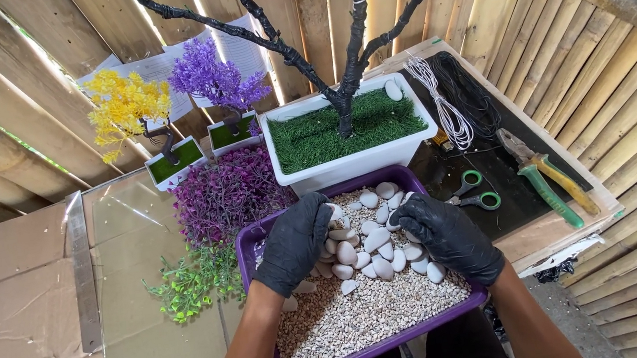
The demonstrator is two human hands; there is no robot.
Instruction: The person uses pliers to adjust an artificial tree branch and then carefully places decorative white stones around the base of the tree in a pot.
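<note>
Centre frame: purple tray point(250, 251) of gravel and white pebbles point(377, 241); left hand point(294, 243) and right hand point(450, 237) cupped, gathering pebbles. White planter point(350, 164): one pebble placed.

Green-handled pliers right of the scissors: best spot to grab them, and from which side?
Take the pliers by the two long handles, about mid-length, from above. They lie flat on the dark mat, jaws pointing up-left toward the wire coils, handles slightly splayed toward the table's edge. Closing across both handles from their outer sides seems the surest hold; the metal head is short and tapered.
</note>
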